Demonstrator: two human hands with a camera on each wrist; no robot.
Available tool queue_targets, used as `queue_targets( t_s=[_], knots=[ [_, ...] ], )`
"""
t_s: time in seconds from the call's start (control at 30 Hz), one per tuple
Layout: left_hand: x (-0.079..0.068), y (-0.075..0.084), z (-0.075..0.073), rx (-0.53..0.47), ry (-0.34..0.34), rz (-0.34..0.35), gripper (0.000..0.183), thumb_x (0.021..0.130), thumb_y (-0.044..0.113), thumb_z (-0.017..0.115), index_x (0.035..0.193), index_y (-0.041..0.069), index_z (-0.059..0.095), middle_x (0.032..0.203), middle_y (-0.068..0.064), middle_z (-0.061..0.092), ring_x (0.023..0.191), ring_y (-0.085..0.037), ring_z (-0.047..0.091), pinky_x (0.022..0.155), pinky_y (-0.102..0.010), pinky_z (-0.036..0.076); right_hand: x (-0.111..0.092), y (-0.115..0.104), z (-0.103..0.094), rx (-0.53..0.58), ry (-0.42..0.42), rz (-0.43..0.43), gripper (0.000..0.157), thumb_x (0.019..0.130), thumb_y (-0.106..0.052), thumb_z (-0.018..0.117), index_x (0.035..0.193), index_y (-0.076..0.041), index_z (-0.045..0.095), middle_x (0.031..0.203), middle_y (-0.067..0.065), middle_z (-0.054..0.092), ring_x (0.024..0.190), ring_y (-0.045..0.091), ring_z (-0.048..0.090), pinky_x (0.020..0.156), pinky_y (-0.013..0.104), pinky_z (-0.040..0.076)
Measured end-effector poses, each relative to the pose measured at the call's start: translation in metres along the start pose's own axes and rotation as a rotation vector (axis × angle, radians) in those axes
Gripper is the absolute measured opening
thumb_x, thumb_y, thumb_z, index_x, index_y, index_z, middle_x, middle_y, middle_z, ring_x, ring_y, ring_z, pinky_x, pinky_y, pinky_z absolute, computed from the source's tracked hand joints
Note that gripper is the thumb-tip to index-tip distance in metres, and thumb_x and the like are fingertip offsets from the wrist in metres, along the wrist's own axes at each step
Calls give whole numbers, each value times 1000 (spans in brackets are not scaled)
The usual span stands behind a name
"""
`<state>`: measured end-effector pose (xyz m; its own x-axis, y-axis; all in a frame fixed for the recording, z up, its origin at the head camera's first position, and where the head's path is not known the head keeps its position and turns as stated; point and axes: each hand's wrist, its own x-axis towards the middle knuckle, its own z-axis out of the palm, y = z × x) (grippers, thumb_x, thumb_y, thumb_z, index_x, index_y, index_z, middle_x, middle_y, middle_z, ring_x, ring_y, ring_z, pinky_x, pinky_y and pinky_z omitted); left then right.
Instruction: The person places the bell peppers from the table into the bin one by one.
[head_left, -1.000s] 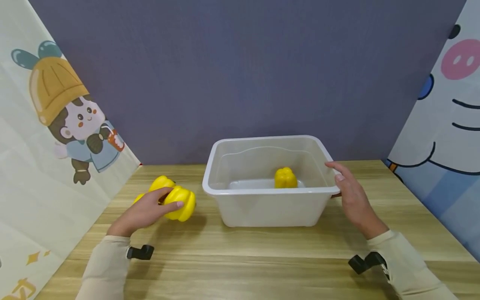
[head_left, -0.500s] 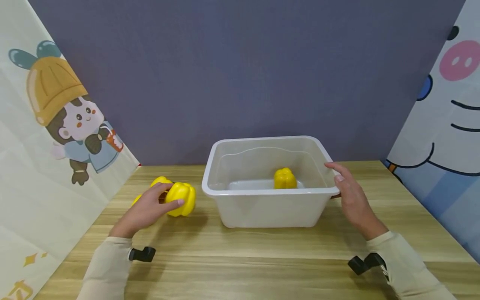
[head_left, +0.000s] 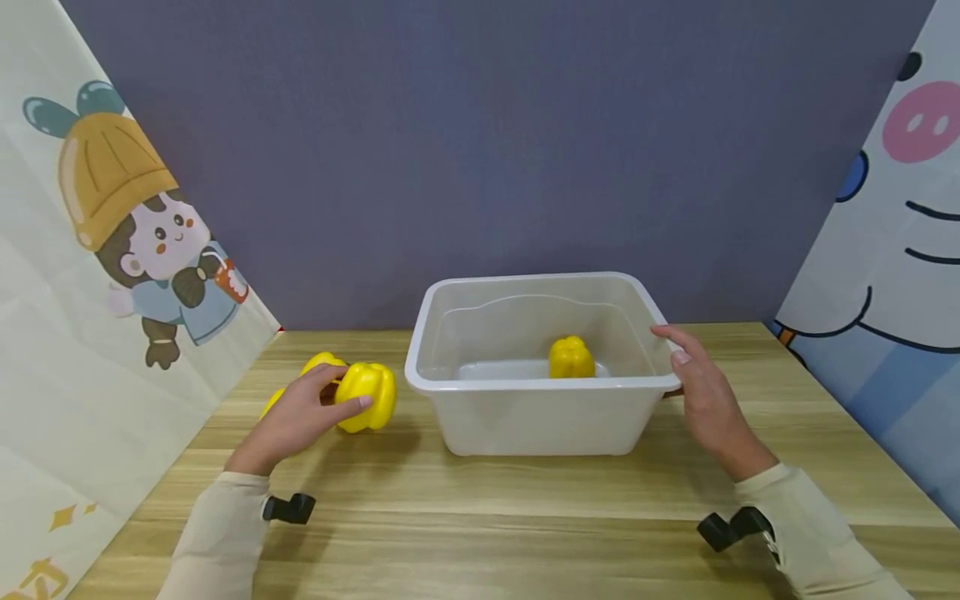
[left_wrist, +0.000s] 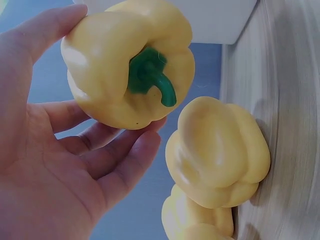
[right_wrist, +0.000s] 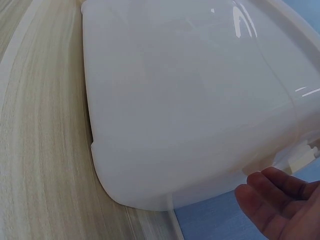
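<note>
My left hand [head_left: 296,410] holds a yellow bell pepper [head_left: 372,397] between thumb and fingers, left of the white plastic bin [head_left: 540,421]. In the left wrist view the held pepper [left_wrist: 95,55] shows its curved green stem, above another yellow pepper [left_wrist: 220,155]. More yellow peppers [head_left: 322,360] lie partly hidden behind the left hand on the table. Inside the bin sits one yellow pepper [head_left: 572,358]. My right hand [head_left: 708,400] grips the bin's right rim, thumb on top; the right wrist view shows its curled fingertips [right_wrist: 250,200] beside the bin's outer wall.
The wooden tabletop [head_left: 480,525] runs back to a dark blue-grey panel [head_left: 480,150]. Cartoon-printed side panels [head_left: 157,250] border the table at left and right. The bin stands close to the back panel.
My left hand has lifted the pepper slightly and shifted it a little to the right. The right hand and the bin keep their places.
</note>
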<state>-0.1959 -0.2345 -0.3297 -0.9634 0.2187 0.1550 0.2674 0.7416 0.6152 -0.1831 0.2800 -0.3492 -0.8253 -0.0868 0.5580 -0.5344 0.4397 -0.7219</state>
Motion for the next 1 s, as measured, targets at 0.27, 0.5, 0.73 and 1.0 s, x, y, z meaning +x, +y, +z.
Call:
queue_targets(
  t_s=[0.27,0.5,0.73,1.0],
  knots=[
    [3,0,6,-22,41,23,59,90,44,74,129,1,60,111,-10,62,98,-24,61,86,-41,51,-1,0,-3,-11,-8,16,44,111,-22,25,149,-4,40,126,14,50,93,8,53,68,30,51],
    [4,2,2,-28,76,35,60,93,40,72,133,-1,57,116,-13,59,104,-29,62,91,-45,51,0,1,-2,19,-1,14,44,111,-21,26,148,-3,41,128,13,49,92,10,54,67,25,50],
    [6,7,-7,-46,85,6,68,92,45,71,138,-2,52,128,-17,55,113,-35,59,97,-50,49,2,0,-2,36,-8,8,45,111,-22,25,148,-3,41,125,14,49,93,13,54,68,27,51],
    [11,20,-9,-97,81,-22,74,93,49,69,143,0,47,133,-18,53,117,-37,57,98,-51,49,1,1,1,28,-5,1,44,111,-21,25,147,-2,41,123,11,50,91,8,55,67,28,51]
  ],
)
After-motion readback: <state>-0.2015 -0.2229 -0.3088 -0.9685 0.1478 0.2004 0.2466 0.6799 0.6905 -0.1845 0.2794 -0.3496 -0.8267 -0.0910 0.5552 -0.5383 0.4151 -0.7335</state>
